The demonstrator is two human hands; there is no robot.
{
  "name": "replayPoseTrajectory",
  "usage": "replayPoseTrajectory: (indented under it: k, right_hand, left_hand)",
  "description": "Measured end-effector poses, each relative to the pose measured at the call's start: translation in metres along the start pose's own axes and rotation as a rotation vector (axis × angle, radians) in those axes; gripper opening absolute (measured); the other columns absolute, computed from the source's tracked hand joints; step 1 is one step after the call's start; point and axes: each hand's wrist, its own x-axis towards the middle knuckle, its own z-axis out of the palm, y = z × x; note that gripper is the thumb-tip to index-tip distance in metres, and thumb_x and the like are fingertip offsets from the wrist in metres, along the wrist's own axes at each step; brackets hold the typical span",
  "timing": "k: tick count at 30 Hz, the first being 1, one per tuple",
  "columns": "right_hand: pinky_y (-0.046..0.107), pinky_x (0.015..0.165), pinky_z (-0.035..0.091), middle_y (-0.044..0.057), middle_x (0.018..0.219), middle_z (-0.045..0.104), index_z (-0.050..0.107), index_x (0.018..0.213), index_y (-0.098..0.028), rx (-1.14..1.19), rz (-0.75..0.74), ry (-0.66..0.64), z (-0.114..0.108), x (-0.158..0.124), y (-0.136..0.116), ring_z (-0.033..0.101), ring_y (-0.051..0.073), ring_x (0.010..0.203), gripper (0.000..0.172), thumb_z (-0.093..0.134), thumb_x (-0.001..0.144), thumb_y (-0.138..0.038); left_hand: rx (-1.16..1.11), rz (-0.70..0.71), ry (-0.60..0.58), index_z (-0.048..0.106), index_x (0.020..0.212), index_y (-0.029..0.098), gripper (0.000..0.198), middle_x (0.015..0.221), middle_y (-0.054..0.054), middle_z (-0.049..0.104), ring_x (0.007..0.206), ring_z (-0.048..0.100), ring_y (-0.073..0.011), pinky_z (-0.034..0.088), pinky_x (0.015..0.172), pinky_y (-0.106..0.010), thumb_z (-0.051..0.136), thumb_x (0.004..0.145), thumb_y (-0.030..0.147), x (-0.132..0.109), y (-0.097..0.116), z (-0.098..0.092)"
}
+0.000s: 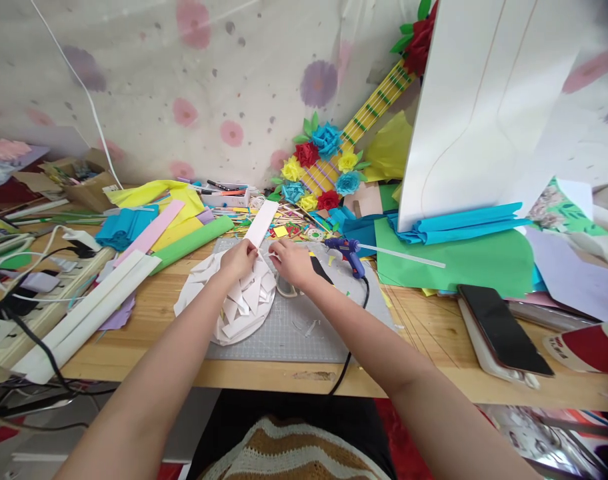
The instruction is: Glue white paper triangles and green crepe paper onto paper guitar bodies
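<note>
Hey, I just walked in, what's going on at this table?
Someone is doing papercraft with bare hands. The left hand grips a white paper strip above a round white piece covered in folded paper bits. The right hand is close beside it; whether it touches the strip is unclear. The round piece lies partly on a gray cutting mat, and a blue glue gun lies unheld.

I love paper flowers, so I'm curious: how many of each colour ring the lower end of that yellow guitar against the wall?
Blue flowers: 3
Red flowers: 2
Yellow flowers: 3
Total: 8
</note>
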Motion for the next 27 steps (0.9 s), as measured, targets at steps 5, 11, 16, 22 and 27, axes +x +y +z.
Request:
replayPoseTrajectory:
  k: [5,11,16,22,27]
  right_hand:
    - [0.027,0.072,0.041,0.008,0.107,0.060,0.059,0.104,-0.021,-0.094,-0.074,-0.044,0.013,0.022,-0.004,0.054,0.020,0.101,0.020,0.044,0.091,-0.021]
    - [0.032,0.076,0.041,0.012,0.107,0.059,0.058,0.106,-0.016,-0.217,-0.237,-0.055,0.017,0.031,-0.001,0.050,0.023,0.102,0.025,0.037,0.093,-0.018]
    - [0.033,0.076,0.039,0.013,0.106,0.059,0.057,0.107,-0.014,-0.259,-0.323,-0.077,0.017,0.035,-0.002,0.047,0.025,0.102,0.026,0.036,0.094,-0.019]
    - [0.036,0.079,0.036,0.015,0.102,0.060,0.058,0.108,-0.012,-0.279,-0.417,-0.065,0.019,0.040,-0.002,0.047,0.026,0.100,0.028,0.034,0.095,-0.018]
    - [0.038,0.079,0.034,0.015,0.097,0.062,0.061,0.101,-0.009,-0.295,-0.464,-0.022,0.020,0.045,0.001,0.047,0.027,0.099,0.028,0.035,0.094,-0.017]
  left_hand:
    - [0.007,0.016,-0.013,0.057,0.097,0.022,0.018,0.103,-0.005,0.069,0.093,0.064,-0.0218,0.044,0.074,-0.031,0.045,0.088,0.032,0.002,0.000,-0.001]
    - [0.006,0.011,-0.016,0.058,0.094,0.022,0.019,0.102,-0.007,0.069,0.095,0.064,-0.0244,0.045,0.074,-0.033,0.045,0.087,0.033,0.006,-0.002,0.001]
    - [0.010,-0.006,-0.023,0.057,0.094,0.022,0.019,0.101,-0.008,0.069,0.095,0.064,-0.0260,0.045,0.073,-0.034,0.046,0.085,0.035,0.007,-0.002,0.001]
    - [0.039,-0.004,-0.021,0.055,0.092,0.022,0.017,0.101,-0.009,0.069,0.094,0.064,-0.0275,0.044,0.071,-0.035,0.044,0.085,0.033,0.008,-0.001,0.000]
    - [0.035,-0.025,-0.032,0.054,0.090,0.023,0.016,0.100,-0.008,0.069,0.093,0.064,-0.0269,0.043,0.070,-0.034,0.044,0.084,0.034,0.008,0.000,0.000]
